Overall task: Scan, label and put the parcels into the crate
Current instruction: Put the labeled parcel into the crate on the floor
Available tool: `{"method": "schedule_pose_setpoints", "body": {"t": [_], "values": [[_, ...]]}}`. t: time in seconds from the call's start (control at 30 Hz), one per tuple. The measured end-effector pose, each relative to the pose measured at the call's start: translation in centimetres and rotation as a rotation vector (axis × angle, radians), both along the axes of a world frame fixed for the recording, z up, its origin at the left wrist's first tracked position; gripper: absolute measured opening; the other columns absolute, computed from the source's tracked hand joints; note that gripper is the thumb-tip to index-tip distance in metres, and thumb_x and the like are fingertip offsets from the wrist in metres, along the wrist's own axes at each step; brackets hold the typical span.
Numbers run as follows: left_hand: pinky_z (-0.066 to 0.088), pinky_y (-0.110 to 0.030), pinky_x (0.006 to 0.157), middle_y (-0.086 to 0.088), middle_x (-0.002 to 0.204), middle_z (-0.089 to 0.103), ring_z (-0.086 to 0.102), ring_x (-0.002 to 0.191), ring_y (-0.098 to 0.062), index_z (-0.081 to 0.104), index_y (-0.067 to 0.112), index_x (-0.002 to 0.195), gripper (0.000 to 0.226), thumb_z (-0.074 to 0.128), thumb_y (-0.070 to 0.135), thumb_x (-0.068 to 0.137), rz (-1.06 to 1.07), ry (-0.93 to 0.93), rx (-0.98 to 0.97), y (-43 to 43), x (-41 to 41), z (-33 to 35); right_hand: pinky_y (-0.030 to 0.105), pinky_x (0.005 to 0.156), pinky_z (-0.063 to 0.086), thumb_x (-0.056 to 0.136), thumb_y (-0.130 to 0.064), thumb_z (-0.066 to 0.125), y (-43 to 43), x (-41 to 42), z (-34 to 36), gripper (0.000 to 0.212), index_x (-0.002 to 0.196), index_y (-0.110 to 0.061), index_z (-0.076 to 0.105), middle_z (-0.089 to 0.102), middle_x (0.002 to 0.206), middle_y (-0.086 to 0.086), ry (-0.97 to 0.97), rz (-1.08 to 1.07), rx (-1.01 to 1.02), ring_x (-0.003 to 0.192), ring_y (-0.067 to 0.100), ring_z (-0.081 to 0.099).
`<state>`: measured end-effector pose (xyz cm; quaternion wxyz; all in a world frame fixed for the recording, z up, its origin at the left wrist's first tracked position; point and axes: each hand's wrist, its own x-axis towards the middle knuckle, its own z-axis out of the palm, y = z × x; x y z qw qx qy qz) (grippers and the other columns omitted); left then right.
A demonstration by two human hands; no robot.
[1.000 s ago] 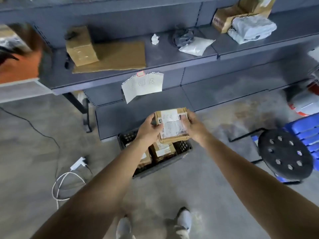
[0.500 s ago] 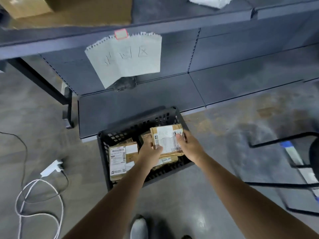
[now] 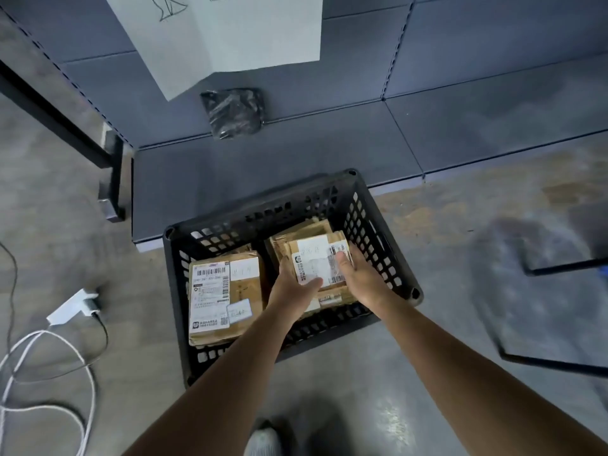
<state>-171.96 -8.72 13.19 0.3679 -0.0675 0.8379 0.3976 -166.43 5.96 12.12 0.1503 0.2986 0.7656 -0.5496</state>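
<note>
Cardboard parcel (image 3: 317, 261), small, stiff, prob. light, is inside the crate (image 3: 260, 205) on its 3 o'clock side, over other boxes. Left hand (image 3: 292, 291) grips its 7 o'clock corner and right hand (image 3: 358, 274) its 4 o'clock edge; opposite edges suit it. Label print is too blurred to read, and boxes beneath are mostly hidden.

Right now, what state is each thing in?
held parcel: label up, inside the crate, above a lower parcel.
left hand: grips its left edge.
right hand: grips its right edge.
side parcel: flat in the crate's left half, label up.
crate: on the floor, top open.
</note>
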Motion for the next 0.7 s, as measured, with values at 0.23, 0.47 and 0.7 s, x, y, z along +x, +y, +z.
{"method": "schedule_pose_setpoints", "body": {"t": [0.23,0.47,0.7], "values": [[0.031,-0.052,0.11,-0.007,0.156,0.027,0.025,0.142,-0.032,0.005,0.025,0.155,0.095,0.067,0.046,0.085,-0.097,0.17,-0.195,-1.2,0.3,8.4,0.05,0.112,0.034,0.094,-0.062,0.041,0.7,1.3,7.8,0.073,0.154,-0.028,0.018,0.036,0.153,0.008,-0.086,-0.014,0.271,0.139,0.031,0.037],[0.029,-0.049,0.111,-0.012,0.156,0.024,0.02,0.143,-0.036,0.005,0.02,0.155,0.095,0.064,0.049,0.087,-0.214,0.39,-0.268,-2.3,1.9,27.1,0.049,0.104,0.037,0.092,-0.061,0.045,-0.2,3.1,26.0,0.072,0.152,-0.029,0.022,0.04,0.147,0.008,-0.012,0.072,0.564,0.133,0.03,0.041],[0.034,-0.048,0.107,-0.01,0.153,0.024,0.022,0.141,-0.032,0.004,0.022,0.155,0.092,0.057,0.056,0.087,-0.231,0.534,-0.341,-7.6,8.4,45.8,0.05,0.108,0.033,0.092,-0.061,0.047,-2.8,7.6,44.6,0.075,0.153,-0.033,0.016,0.029,0.156,0.006,0.045,0.113,0.602,0.142,0.028,0.029]]}}
